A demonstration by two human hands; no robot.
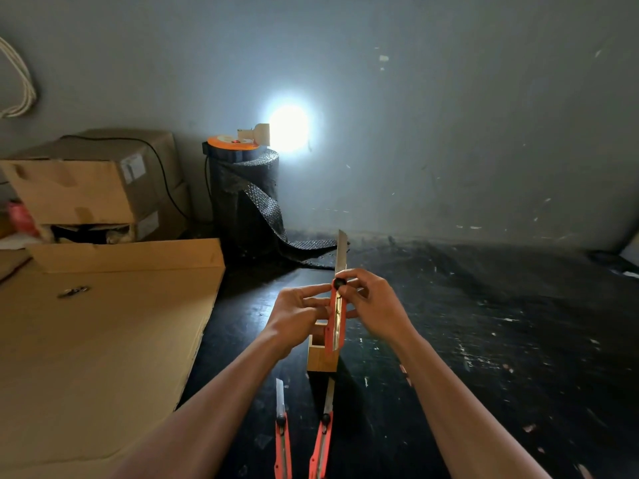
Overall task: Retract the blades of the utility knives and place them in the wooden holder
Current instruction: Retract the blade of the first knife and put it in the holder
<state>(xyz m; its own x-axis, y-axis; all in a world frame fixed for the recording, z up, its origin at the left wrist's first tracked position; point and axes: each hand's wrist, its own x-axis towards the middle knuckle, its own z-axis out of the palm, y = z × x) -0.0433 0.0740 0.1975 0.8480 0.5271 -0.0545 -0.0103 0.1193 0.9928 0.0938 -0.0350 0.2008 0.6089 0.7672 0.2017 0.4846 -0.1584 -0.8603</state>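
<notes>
Both hands hold one orange utility knife [337,319] upright above the wooden holder [321,354], its long blade [341,250] fully extended and pointing away from me. My left hand [301,312] grips the handle from the left. Fingertips of my right hand [373,302] pinch the black slider knob at the handle's top. Two more orange knives lie on the black surface near me, blades out: one [281,430] at the left, another [323,430] just right of it. The holder's open compartment looks empty where visible.
Flat cardboard sheets [103,340] cover the left side, with stacked cardboard boxes [93,188] behind. A black bubble-wrap roll [247,188] with a bright lamp [287,129] stands at the back by the grey wall. The black surface [484,340] extends to the right.
</notes>
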